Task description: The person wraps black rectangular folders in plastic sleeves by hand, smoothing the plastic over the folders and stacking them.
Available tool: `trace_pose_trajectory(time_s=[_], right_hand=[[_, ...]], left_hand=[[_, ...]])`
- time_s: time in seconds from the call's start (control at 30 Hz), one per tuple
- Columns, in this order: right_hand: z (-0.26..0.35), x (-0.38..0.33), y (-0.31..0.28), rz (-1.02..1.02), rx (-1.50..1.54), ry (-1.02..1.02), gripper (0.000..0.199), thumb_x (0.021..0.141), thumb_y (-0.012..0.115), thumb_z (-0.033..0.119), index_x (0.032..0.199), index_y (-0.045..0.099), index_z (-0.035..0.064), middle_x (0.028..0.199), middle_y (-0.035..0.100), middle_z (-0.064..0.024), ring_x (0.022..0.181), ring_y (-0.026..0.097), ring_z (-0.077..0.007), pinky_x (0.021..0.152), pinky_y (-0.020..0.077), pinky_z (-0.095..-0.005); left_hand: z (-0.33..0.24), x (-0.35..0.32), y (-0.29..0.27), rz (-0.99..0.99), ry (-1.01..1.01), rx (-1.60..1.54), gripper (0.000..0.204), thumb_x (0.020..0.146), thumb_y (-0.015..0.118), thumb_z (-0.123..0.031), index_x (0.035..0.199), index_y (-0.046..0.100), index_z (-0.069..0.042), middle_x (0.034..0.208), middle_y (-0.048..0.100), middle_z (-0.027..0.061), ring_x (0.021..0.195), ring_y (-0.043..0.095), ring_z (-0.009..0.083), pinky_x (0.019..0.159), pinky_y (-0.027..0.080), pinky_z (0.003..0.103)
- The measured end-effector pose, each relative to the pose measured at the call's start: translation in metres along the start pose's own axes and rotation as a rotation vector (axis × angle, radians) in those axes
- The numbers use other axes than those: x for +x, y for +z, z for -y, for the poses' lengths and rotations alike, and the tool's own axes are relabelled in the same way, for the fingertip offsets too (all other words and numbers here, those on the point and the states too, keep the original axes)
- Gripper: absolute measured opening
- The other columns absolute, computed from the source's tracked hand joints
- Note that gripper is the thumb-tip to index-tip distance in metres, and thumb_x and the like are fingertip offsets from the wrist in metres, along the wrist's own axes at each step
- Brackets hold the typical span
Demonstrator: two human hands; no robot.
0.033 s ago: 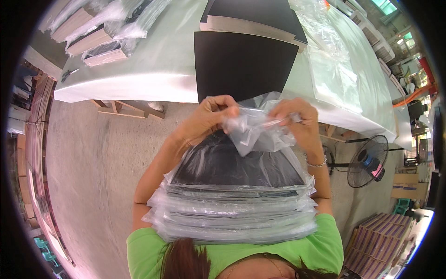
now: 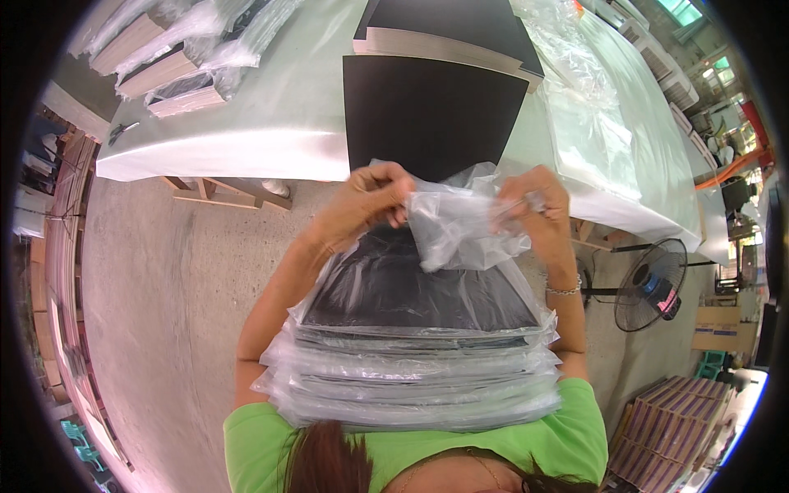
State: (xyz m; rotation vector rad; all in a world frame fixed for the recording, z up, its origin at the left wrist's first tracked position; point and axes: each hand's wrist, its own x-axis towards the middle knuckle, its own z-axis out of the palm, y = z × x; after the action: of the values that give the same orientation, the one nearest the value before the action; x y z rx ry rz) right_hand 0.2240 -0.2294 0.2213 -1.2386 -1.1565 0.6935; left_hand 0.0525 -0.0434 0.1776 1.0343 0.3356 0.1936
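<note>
Both hands work on the crumpled mouth of a clear plastic bag (image 2: 460, 222), which stretches between them. My left hand (image 2: 371, 201) pinches its left end with the fingers bent. My right hand (image 2: 536, 209) is closed on the bunched right end, and its fingertips are a little blurred. Below the hands, a black sheet or board (image 2: 411, 296) shows through clear plastic, on top of a stack of plastic-wrapped packs (image 2: 411, 378) against my body. Just beyond, a bare black board (image 2: 431, 115) reaches over the table edge.
A white-covered table (image 2: 271, 140) spans the far side. It bears a stack of black boards (image 2: 444, 41), several bagged packs (image 2: 185, 99) at the left, and loose clear bags (image 2: 596, 148) at the right. A fan (image 2: 651, 286) and a bundled stack (image 2: 674, 431) stand to my right.
My hands have drawn slightly apart, the right one rightward and the left one a little leftward. The plastic between them is pulled out wider. The stack has not moved.
</note>
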Motion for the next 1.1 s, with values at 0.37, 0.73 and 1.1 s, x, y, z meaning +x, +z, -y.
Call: trace_pose_trajectory(time_s=[0.37, 0.73, 1.1], right_hand=[[0.005, 0.012, 0.001, -0.004, -0.154, 0.269, 0.014, 0.085, 0.058, 0.016, 0.091, 0.051, 0.0043, 0.072, 0.048, 0.0000, 0.055, 0.047, -0.0058, 0.049, 0.0383, -0.0206], [-0.045, -0.040, -0.047, -0.419, 0.981, 0.023, 0.043, 0.074, 0.068, 0.033, 0.103, 0.052, 0.0045, 0.091, 0.057, -0.0050, 0.076, 0.052, -0.0133, 0.065, 0.0444, -0.0318], [-0.100, -0.065, -0.059, 0.137, 0.520, 0.220, 0.045, 0.078, 0.063, 0.038, 0.104, 0.051, 0.0028, 0.095, 0.056, -0.0073, 0.080, 0.051, -0.0152, 0.070, 0.0450, -0.0334]], left_hand=[[-0.013, 0.018, 0.049, 0.060, 0.797, 1.256, 0.021, 0.080, 0.061, -0.016, 0.094, 0.057, -0.001, 0.099, 0.056, 0.0112, 0.096, 0.054, 0.0257, 0.084, 0.040, 0.035], [0.011, 0.009, -0.003, 0.343, -0.318, -0.268, 0.045, 0.078, 0.066, -0.038, 0.103, 0.051, -0.003, 0.074, 0.054, 0.0012, 0.072, 0.055, 0.0072, 0.053, 0.046, 0.019], [-0.005, 0.014, -0.017, 0.243, 0.214, -0.676, 0.040, 0.090, 0.047, -0.026, 0.121, 0.045, 0.001, 0.114, 0.055, 0.0127, 0.100, 0.055, 0.0201, 0.082, 0.047, 0.029]])
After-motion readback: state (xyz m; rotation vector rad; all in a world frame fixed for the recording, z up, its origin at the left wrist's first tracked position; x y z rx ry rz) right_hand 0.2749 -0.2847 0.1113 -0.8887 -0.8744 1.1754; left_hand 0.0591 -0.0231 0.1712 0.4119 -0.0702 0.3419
